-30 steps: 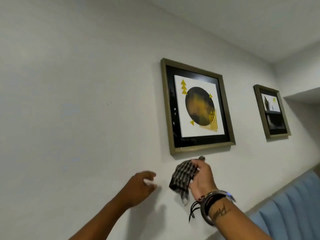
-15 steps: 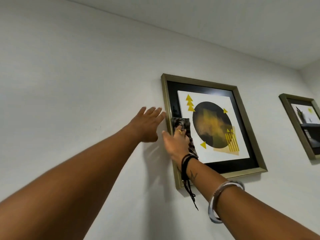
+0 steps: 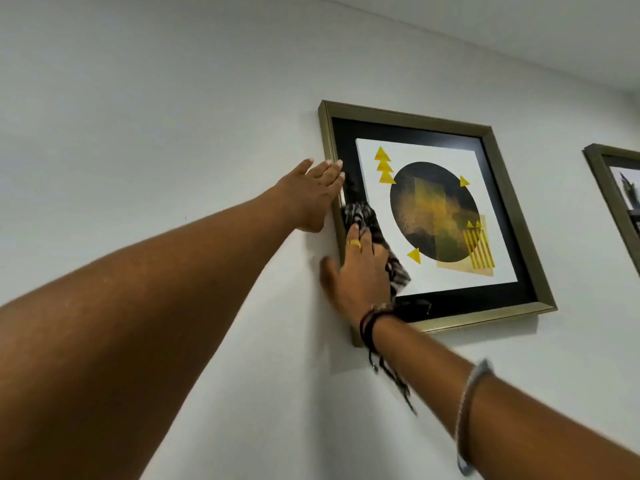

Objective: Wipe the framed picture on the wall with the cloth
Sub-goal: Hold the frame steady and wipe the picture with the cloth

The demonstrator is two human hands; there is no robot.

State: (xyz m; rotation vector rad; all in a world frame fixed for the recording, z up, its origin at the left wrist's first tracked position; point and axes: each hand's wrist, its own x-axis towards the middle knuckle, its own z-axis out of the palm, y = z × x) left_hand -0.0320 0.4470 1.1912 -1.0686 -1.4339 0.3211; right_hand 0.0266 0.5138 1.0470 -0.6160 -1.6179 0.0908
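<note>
A framed picture [image 3: 408,121] with a gold frame, black mat and a dark circle with yellow shapes hangs on the white wall. My right hand [image 3: 360,271] presses a dark checked cloth [image 3: 363,216] flat against the glass at the picture's left side, over the black mat. Part of the cloth trails below the hand toward the lower left of the print. My left hand [image 3: 311,194] lies flat with fingers together against the frame's left edge, fingertips touching the frame.
A second gold-framed picture [image 3: 616,188] hangs on the same wall at the far right, partly cut off. The white wall [image 3: 156,116] is bare to the left, and the ceiling [image 3: 519,26] meets it above.
My right hand rose from below the frame with the cloth and now presses it on the glass. My left hand moved up and right onto the frame's left edge.
</note>
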